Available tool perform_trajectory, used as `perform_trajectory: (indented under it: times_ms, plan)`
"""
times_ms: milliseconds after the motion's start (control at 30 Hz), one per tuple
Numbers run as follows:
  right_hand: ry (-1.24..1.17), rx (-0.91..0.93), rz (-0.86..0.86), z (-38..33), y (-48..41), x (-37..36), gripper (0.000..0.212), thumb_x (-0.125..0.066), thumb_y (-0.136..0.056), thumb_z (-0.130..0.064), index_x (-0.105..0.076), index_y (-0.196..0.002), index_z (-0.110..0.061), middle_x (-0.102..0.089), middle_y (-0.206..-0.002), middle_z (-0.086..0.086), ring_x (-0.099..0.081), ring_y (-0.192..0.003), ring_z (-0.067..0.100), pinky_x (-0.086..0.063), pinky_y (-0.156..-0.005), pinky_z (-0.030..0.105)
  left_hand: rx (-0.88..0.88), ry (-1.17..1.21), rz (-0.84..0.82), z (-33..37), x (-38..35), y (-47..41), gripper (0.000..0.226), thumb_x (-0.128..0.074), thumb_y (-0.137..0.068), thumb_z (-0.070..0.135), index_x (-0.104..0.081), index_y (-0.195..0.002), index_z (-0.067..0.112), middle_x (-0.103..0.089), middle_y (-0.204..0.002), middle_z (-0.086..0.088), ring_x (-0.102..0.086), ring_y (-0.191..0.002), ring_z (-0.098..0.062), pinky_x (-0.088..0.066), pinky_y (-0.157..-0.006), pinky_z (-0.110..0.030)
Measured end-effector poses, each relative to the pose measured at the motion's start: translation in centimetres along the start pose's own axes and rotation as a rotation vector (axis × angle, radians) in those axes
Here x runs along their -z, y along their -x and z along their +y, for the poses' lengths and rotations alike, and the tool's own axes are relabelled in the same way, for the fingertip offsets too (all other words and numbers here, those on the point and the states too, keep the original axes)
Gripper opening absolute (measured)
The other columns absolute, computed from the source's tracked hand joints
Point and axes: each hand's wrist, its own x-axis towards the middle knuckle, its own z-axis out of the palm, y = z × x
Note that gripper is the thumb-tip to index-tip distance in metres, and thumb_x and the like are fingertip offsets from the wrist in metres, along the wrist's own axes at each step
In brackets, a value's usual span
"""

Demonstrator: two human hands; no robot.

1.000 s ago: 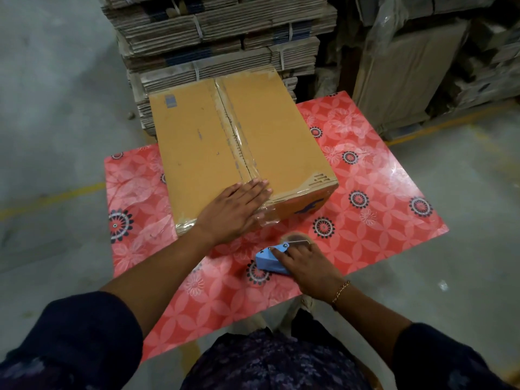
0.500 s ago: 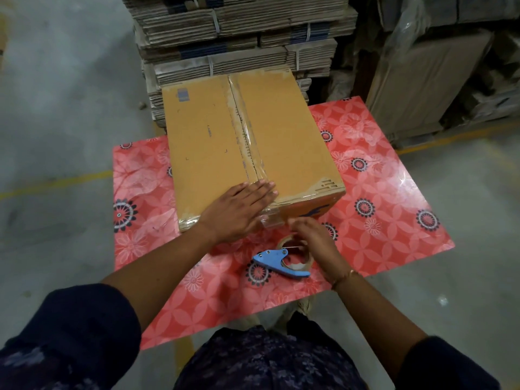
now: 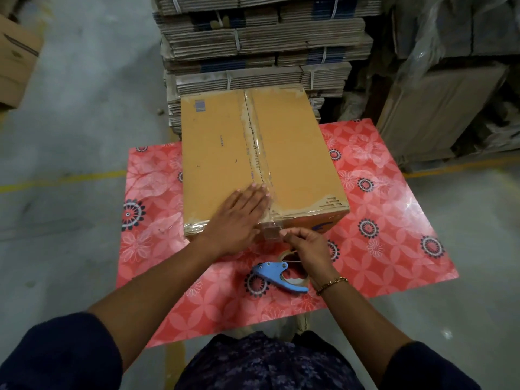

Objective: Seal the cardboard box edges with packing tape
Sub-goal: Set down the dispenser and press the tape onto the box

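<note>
A red flowered table (image 3: 394, 220) carries the cardboard box (image 3: 295, 153) toward 12 o'clock and a blue tape dispenser (image 3: 277, 275) at 6 o'clock, near the edge.

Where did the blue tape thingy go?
The blue tape dispenser lies on the red flowered table, near its front edge, just in front of the cardboard box and partly under the right hand.

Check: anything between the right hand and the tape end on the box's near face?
Nothing visible. The right hand already pinches the tape end on the cardboard box; the blue dispenser lies behind it on the table.
</note>
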Motion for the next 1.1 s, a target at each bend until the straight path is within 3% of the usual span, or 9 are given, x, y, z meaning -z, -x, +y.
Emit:
perform_trajectory:
  times_ms: [100,167,233,333,433,500,633,867,1100]
  plan:
    - [-0.018,-0.01,-0.026,0.1,-0.3,0.3,0.008,-0.074,-0.088,-0.004,-0.076,-0.081,-0.009,-0.073,-0.064,-0.01,-0.063,-0.052,0.002,-0.051,-0.049,0.018,0.18,0.091,0.209,1.7,0.5,3.0,0.065,-0.056,-0.091,0.035,-0.04,-0.151,0.017,-0.039,-0.161,-0.007,-0.032,-0.15,-0.027,-0.029,-0.119,-0.046]
    - [-0.018,-0.001,-0.062,0.2,-0.5,0.6,0.008,-0.073,-0.088,-0.003,-0.076,-0.083,-0.008,-0.075,-0.067,-0.008,-0.067,-0.058,0.002,-0.052,-0.05,0.018,0.28,0.246,0.383,3.9,0.1,4.7,0.037,-0.06,-0.089,0.032,-0.063,-0.123,0.018,-0.064,-0.124,-0.003,-0.055,-0.117,-0.023,-0.047,-0.095,-0.041]
    - [-0.005,0.01,-0.096,0.0,-0.7,0.7,0.006,-0.072,-0.088,-0.002,-0.076,-0.086,-0.005,-0.076,-0.07,-0.007,-0.068,-0.062,0.0,-0.052,-0.053,0.016,0.503,0.592,0.345,6.4,-0.2,5.2,0.022,-0.06,-0.093,0.038,-0.068,-0.1,0.019,-0.067,-0.099,0.003,-0.059,-0.092,-0.016,-0.049,-0.078,-0.036]
    - [-0.01,-0.004,-0.133,-0.3,-0.9,0.9,0.007,-0.069,-0.089,0.002,-0.074,-0.093,0.005,-0.075,-0.077,0.002,-0.069,-0.06,0.001,-0.052,-0.051,0.014,0.867,1.193,0.204,8.3,-1.1,4.0,0.027,-0.063,-0.094,0.049,-0.071,-0.089,0.024,-0.074,-0.09,0.007,-0.068,-0.087,-0.014,-0.055,-0.082,-0.039]
    - [-0.013,-0.015,-0.162,-0.5,-1.0,1.1,0.013,-0.067,-0.091,0.002,-0.072,-0.099,0.011,-0.073,-0.08,0.006,-0.07,-0.058,0.001,-0.052,-0.048,0.013,0.989,1.537,0.293,8.6,-0.9,2.6,0.019,-0.071,-0.092,0.04,-0.074,-0.085,0.023,-0.078,-0.088,0.0,-0.073,-0.088,-0.022,-0.058,-0.082,-0.041]
    - [-0.008,-0.012,-0.171,-0.4,-1.1,1.3,0.014,-0.068,-0.091,0.001,-0.072,-0.1,0.012,-0.073,-0.079,0.007,-0.07,-0.058,0.001,-0.051,-0.048,0.013,0.989,1.558,0.337,8.6,-0.9,2.0,0.014,-0.073,-0.091,0.03,-0.075,-0.081,0.02,-0.077,-0.083,0.0,-0.071,-0.085,-0.022,-0.056,-0.075,-0.036]
    - [0.029,-0.008,-0.16,-0.2,-1.6,1.3,0.01,-0.072,-0.089,-0.002,-0.075,-0.094,0.006,-0.075,-0.077,0.003,-0.071,-0.063,0.001,-0.053,-0.055,0.014,0.952,1.491,0.349,8.3,-2.2,2.0,0.02,-0.076,-0.09,0.019,-0.075,-0.07,0.023,-0.075,-0.071,-0.001,-0.069,-0.074,-0.02,-0.059,-0.082,-0.052]
    - [0.107,0.028,-0.106,0.9,-2.3,1.0,0.007,-0.077,-0.087,-0.014,-0.079,-0.087,-0.007,-0.08,-0.087,0.009,-0.073,-0.081,0.013,-0.059,-0.076,0.024,0.89,1.255,0.386,8.4,-3.2,1.8,0.019,-0.071,-0.094,0.028,-0.073,-0.078,0.017,-0.075,-0.072,-0.001,-0.071,-0.068,-0.016,-0.056,-0.067,-0.034]
    - [0.084,-0.037,0.024,0.9,-2.6,-0.4,0.01,-0.079,-0.085,-0.015,-0.079,-0.079,-0.007,-0.079,-0.079,0.008,-0.07,-0.07,0.015,-0.057,-0.067,0.029,1.012,1.206,0.48,9.0,-4.0,1.0,0.022,-0.074,-0.091,0.033,-0.078,-0.078,0.015,-0.075,-0.066,0.003,-0.069,-0.06,-0.007,-0.057,-0.064,-0.033]
